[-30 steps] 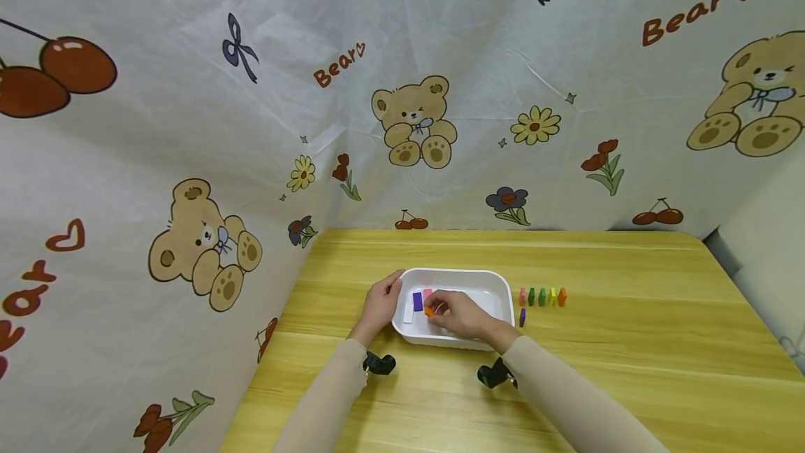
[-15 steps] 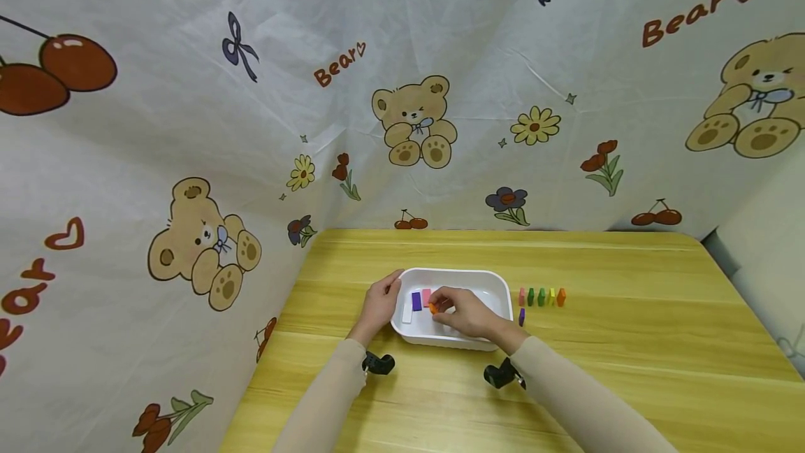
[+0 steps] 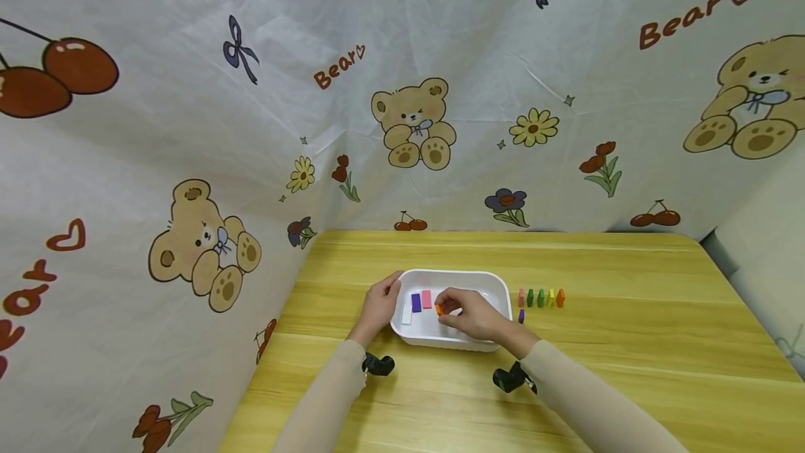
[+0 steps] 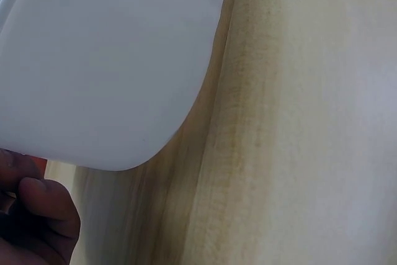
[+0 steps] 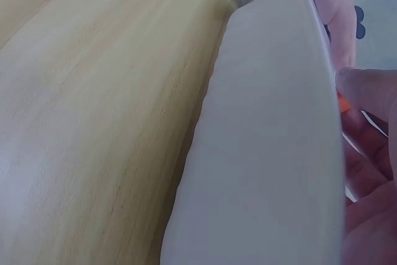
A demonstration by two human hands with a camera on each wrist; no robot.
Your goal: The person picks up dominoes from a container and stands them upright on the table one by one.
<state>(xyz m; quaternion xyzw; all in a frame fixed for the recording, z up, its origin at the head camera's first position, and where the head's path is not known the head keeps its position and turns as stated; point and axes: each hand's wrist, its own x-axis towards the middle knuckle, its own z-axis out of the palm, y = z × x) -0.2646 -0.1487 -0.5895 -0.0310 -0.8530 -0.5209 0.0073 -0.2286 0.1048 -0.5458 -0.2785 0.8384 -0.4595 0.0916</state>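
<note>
A white tray [image 3: 453, 343] sits on the table in the head view, its outer wall [image 4: 111, 60] filling much of the left wrist view. My left hand [image 3: 380, 305] grips the tray's left end; some curled fingers [image 4: 54, 206] show beside that wall. Over the tray's inside, my right hand [image 3: 470, 313] pinches a small orange block [image 3: 439, 310] between thumb and fingers. Only a bit of the orange block [image 5: 343, 103] peeks past the rim in the right wrist view. Left of it in the tray lie a white block [image 3: 407, 314], a purple block [image 3: 416, 303] and a pink block [image 3: 427, 299].
Right of the tray, several small blocks stand in a row on the wooden table [image 3: 629, 341], from a pink one [image 3: 521, 297] to an orange one [image 3: 561, 298]. A purple block [image 3: 521, 316] stands in front of the row. A printed cloth [image 3: 478, 54] hangs behind and left.
My right hand has moved slightly right inside the tray with the orange block, uncovering more of the pink block. My left hand has stayed at the tray's left end.
</note>
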